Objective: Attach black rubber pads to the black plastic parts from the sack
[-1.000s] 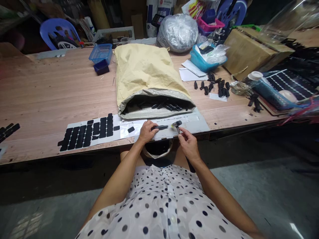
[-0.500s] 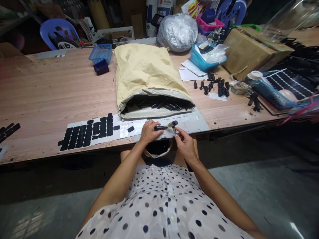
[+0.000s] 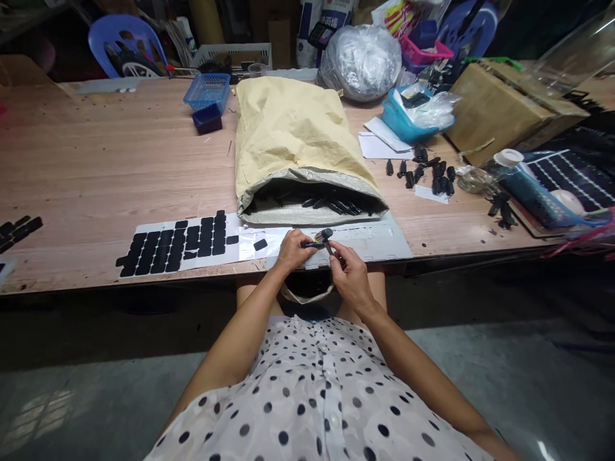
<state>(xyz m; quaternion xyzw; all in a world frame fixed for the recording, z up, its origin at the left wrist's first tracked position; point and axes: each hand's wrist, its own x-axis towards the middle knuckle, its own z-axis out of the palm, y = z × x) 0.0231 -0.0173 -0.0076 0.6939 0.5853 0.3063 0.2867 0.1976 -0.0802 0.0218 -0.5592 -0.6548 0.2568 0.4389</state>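
Observation:
My right hand [image 3: 350, 272] grips the thin handle of a small mallet [image 3: 324, 235], its head dark with a yellowish end. My left hand [image 3: 293, 251] is closed on a slim black piece [image 3: 312, 244] at the table's front edge. The mallet head is close over that piece; I cannot tell whether they touch. Under both hands lies a grey-white board [image 3: 384, 243]. Just behind them, a yellow sack [image 3: 293, 121] lies with its mouth towards me, and many black pieces [image 3: 336, 203] show inside.
Rows of black stickers [image 3: 158, 253] lie on a white sheet to the left. Loose black parts [image 3: 439, 176] are scattered right of the sack. Blue baskets [image 3: 209, 93], a cardboard box [image 3: 500, 115] and a plastic-wrapped bundle [image 3: 360, 63] stand farther back. An open bag [image 3: 307, 296] hangs between my knees.
The mallet head has shifted left, closer over the black piece in my left hand, and my right hand has tilted its handle. The whole view has shifted slightly.

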